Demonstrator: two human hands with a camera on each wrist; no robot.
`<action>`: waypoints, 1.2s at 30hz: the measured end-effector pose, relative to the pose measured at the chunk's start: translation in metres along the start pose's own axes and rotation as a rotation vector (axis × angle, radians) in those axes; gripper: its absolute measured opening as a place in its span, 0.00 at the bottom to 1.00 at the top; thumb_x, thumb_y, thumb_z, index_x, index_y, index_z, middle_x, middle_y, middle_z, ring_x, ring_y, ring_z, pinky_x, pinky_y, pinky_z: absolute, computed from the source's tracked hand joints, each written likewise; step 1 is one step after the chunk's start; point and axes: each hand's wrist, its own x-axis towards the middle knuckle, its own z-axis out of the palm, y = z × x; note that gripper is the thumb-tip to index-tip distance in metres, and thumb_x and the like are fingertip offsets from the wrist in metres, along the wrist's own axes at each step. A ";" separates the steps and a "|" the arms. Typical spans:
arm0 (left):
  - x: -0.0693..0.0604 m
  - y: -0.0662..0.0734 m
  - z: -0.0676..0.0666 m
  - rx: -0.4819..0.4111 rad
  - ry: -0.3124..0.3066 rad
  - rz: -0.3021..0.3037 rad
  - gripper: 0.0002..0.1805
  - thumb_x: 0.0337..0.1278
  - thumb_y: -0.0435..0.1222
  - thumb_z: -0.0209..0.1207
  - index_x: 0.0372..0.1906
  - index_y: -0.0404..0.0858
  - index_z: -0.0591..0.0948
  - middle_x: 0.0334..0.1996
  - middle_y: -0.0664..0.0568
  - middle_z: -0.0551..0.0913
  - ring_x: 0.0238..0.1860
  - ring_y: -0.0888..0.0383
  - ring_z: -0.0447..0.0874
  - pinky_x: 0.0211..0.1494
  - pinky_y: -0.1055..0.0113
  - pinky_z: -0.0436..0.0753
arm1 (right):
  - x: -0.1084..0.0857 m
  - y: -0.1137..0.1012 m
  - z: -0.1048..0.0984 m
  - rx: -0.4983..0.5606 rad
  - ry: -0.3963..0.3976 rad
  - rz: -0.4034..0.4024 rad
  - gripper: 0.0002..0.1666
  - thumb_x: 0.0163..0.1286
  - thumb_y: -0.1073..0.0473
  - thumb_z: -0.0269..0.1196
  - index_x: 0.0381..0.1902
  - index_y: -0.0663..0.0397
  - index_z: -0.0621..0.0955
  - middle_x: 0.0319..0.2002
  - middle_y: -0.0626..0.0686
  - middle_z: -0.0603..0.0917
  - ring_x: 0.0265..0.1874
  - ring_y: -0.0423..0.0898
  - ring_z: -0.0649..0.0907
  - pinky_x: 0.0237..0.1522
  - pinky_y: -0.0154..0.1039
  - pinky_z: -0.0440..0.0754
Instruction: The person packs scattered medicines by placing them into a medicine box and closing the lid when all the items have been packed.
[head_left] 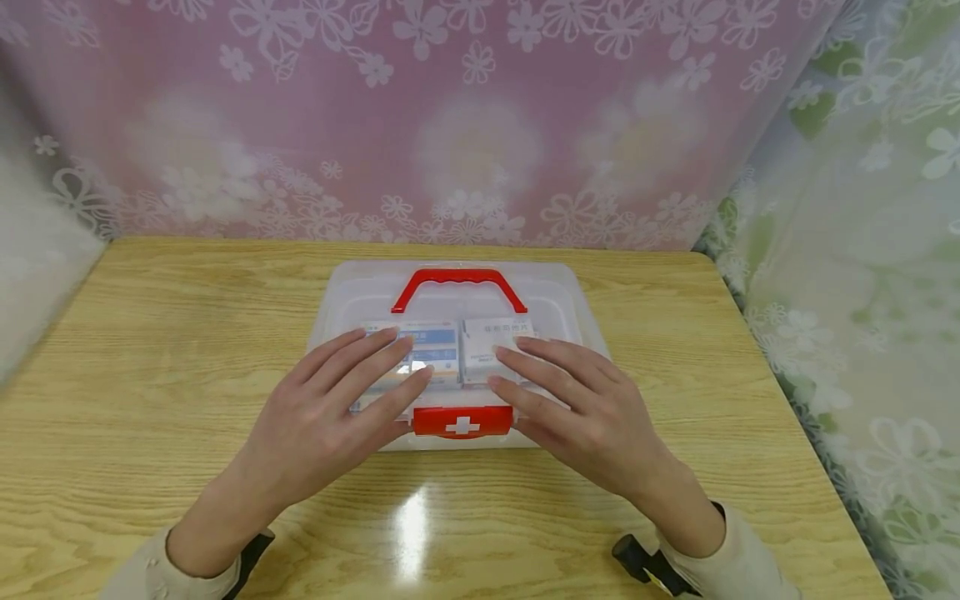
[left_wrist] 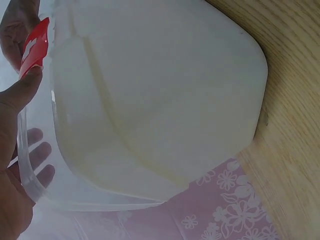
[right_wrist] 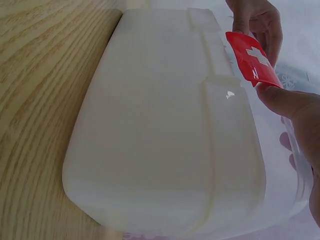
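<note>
A clear-lidded first-aid box (head_left: 558, 292) stands shut on the table, its red latch (head_left: 431, 422) with a white cross facing me. Both hands hold its front part: the left hand (head_left: 322, 408) on the left side, the right hand (head_left: 596, 408) on the right. Their fingers spread over the lid's top, while each thumb (left_wrist: 24, 90) meets one end of the latch. In the right wrist view the latch (right_wrist: 250, 57) stands tilted out from the box's white body (right_wrist: 150, 125). Through the lid show a blue-and-white medicine carton (head_left: 444, 354) and a white carton (head_left: 480, 346).
The lid's red carrying handle (head_left: 461, 275) lies folded down toward the back. Under the box is a wood-grain table (head_left: 187, 333). A pink flowered curtain (head_left: 480, 125) hangs behind it, and a pale green flowered one (head_left: 862, 333) on the right.
</note>
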 end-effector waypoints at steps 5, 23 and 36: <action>-0.003 0.000 0.001 -0.024 -0.020 0.005 0.21 0.75 0.44 0.42 0.58 0.38 0.78 0.57 0.40 0.77 0.57 0.43 0.75 0.61 0.50 0.73 | -0.003 -0.002 0.001 0.005 -0.006 0.002 0.19 0.76 0.53 0.51 0.55 0.54 0.81 0.57 0.56 0.79 0.55 0.55 0.78 0.55 0.50 0.77; -0.012 0.008 0.007 -0.118 0.051 -0.041 0.20 0.75 0.45 0.44 0.52 0.38 0.81 0.55 0.41 0.79 0.55 0.42 0.76 0.58 0.47 0.75 | -0.015 -0.010 0.007 -0.004 -0.059 0.008 0.20 0.77 0.52 0.49 0.56 0.52 0.81 0.58 0.55 0.78 0.56 0.54 0.77 0.58 0.49 0.75; -0.018 0.013 0.010 -0.136 0.042 -0.052 0.20 0.74 0.47 0.46 0.50 0.39 0.83 0.56 0.41 0.78 0.56 0.42 0.76 0.60 0.48 0.72 | -0.022 -0.016 0.013 0.013 -0.075 0.021 0.21 0.77 0.52 0.48 0.56 0.54 0.81 0.60 0.57 0.77 0.58 0.55 0.76 0.61 0.52 0.71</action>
